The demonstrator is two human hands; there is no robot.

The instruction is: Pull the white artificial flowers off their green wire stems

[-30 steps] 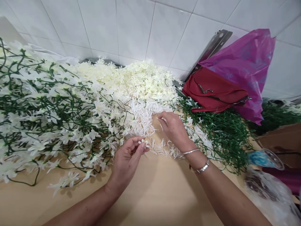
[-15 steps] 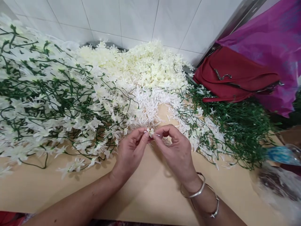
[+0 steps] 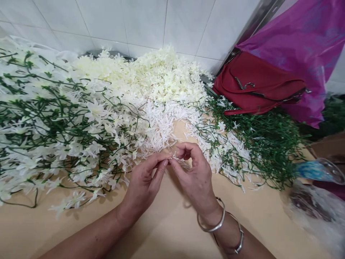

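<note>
Between my fingertips is a small white artificial flower [image 3: 175,155], mostly covered by the fingers. My left hand [image 3: 147,180] pinches it from the left with thumb and forefinger. From the right, my right hand [image 3: 192,172] closes thumb and forefinger on it, the two hands nearly touching. Just beyond them lie many thin white stamens [image 3: 161,124] on the tan table [image 3: 161,223]. Behind these is a heap of loose cream petals [image 3: 151,75]. To the left spreads a big pile of white flowers on green stems [image 3: 88,136].
Green plastic stems [image 3: 277,144] with some white flowers lie at the right. Behind them sit a red handbag [image 3: 258,82] and a purple plastic bag [image 3: 299,54]. A clear plastic bag [image 3: 318,216] rests at the right edge. A tiled wall [image 3: 145,21] closes off the back.
The view has shifted, so the piles and bags appear further left. My fingers have closed more tightly around the small flower, and less of it shows now.
</note>
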